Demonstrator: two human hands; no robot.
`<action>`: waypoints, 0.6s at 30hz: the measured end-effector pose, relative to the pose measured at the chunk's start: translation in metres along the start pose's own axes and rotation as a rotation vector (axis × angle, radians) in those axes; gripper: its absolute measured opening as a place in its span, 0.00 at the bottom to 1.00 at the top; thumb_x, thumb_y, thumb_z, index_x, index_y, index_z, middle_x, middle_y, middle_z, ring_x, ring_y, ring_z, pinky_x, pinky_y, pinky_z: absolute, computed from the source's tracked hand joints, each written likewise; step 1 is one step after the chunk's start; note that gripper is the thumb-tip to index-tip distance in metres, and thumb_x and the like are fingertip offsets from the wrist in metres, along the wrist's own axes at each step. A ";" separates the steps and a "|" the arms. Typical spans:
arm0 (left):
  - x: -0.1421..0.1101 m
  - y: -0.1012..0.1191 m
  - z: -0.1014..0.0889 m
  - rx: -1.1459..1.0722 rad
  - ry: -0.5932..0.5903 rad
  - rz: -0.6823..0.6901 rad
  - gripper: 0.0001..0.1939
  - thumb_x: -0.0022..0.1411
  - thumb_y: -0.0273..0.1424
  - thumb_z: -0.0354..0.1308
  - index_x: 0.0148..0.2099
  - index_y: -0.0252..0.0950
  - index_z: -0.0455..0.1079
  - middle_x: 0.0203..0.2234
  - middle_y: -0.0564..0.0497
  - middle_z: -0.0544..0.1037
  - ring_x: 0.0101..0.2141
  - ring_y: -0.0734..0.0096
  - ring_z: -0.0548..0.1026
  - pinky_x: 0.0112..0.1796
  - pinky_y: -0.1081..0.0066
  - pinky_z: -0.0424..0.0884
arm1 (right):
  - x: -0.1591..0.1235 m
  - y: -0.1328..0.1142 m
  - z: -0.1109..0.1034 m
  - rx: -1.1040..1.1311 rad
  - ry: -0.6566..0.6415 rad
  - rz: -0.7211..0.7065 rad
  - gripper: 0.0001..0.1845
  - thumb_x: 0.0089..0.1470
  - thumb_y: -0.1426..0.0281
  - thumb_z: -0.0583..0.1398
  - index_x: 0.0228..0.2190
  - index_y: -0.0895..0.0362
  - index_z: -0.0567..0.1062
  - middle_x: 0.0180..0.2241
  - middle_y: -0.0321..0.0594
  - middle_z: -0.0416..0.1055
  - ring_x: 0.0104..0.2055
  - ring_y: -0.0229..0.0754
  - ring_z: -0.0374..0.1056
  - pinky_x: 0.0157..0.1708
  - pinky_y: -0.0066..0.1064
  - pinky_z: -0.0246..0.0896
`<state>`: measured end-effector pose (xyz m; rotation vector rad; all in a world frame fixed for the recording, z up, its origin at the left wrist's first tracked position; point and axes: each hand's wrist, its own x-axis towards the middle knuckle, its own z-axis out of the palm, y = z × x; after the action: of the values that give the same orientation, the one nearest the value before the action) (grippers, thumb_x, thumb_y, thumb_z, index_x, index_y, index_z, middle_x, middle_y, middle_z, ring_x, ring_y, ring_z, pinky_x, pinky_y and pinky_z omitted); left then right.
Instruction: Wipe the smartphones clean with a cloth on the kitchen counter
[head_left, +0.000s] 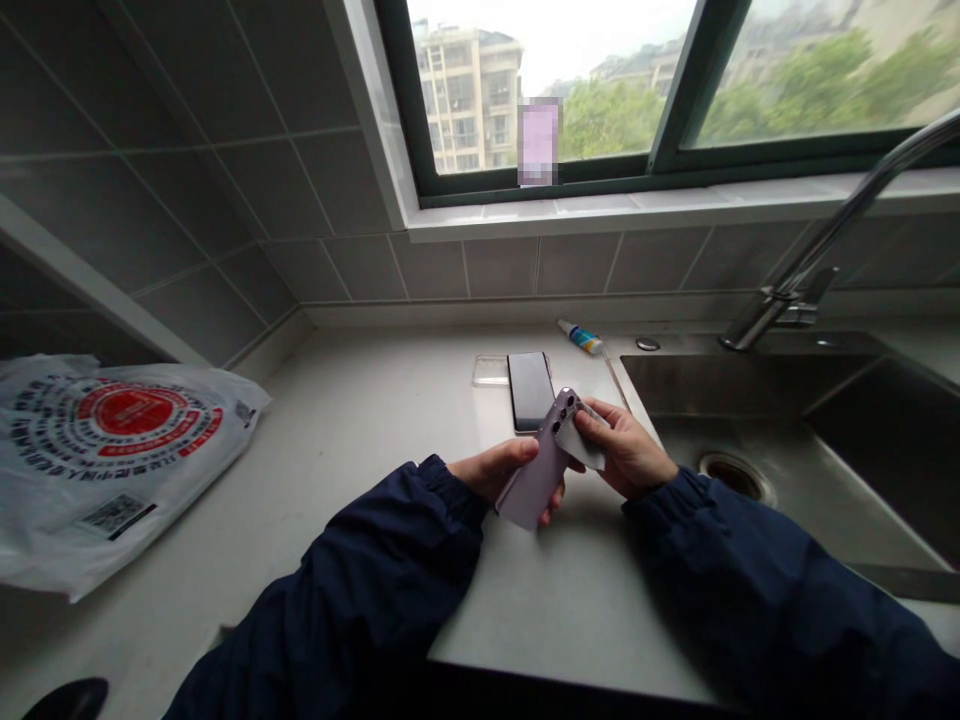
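Observation:
Over the counter, my left hand [495,469] is wrapped round a lilac smartphone [534,487], its back and camera lenses facing up. The phone is tilted, with the lens end pointing away from me. My right hand [631,452] pinches a folded whitish cloth or tissue [589,443] against the phone's back beside the lenses. Just beyond them a second, dark-screened smartphone [529,385] lies face up, partly over a clear phone case [490,371]. The fingers of my right hand are partly hidden behind the cloth.
A white tube with a blue and yellow label [582,337] lies near the back, left of the steel sink [787,480] and its faucet [757,318]. On the left is a printed white plastic bag [180,490]. A window [600,90] is above the tiled wall.

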<state>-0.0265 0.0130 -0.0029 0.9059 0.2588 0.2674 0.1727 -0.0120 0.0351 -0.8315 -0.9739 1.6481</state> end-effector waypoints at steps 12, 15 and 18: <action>-0.001 0.003 0.000 0.000 -0.023 -0.053 0.46 0.46 0.60 0.67 0.57 0.32 0.69 0.36 0.43 0.80 0.30 0.60 0.81 0.32 0.64 0.77 | 0.002 0.004 -0.005 -0.041 -0.040 -0.056 0.22 0.46 0.56 0.74 0.29 0.57 0.72 0.22 0.35 0.72 0.20 0.37 0.66 0.14 0.26 0.59; -0.002 0.003 -0.001 0.015 -0.021 -0.043 0.46 0.46 0.63 0.65 0.56 0.31 0.69 0.34 0.44 0.79 0.29 0.62 0.80 0.31 0.66 0.77 | 0.003 0.004 -0.004 -0.025 -0.031 -0.034 0.22 0.44 0.55 0.74 0.30 0.58 0.75 0.24 0.37 0.73 0.20 0.37 0.67 0.14 0.27 0.61; -0.002 0.003 -0.001 0.027 -0.004 -0.015 0.46 0.47 0.64 0.63 0.54 0.30 0.70 0.32 0.45 0.79 0.27 0.64 0.79 0.29 0.67 0.75 | 0.004 0.004 -0.002 0.007 -0.033 -0.028 0.21 0.45 0.57 0.74 0.33 0.59 0.79 0.25 0.37 0.75 0.21 0.36 0.67 0.16 0.26 0.64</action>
<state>-0.0289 0.0148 -0.0011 0.9305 0.2657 0.2490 0.1717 -0.0089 0.0302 -0.7845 -0.9983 1.6447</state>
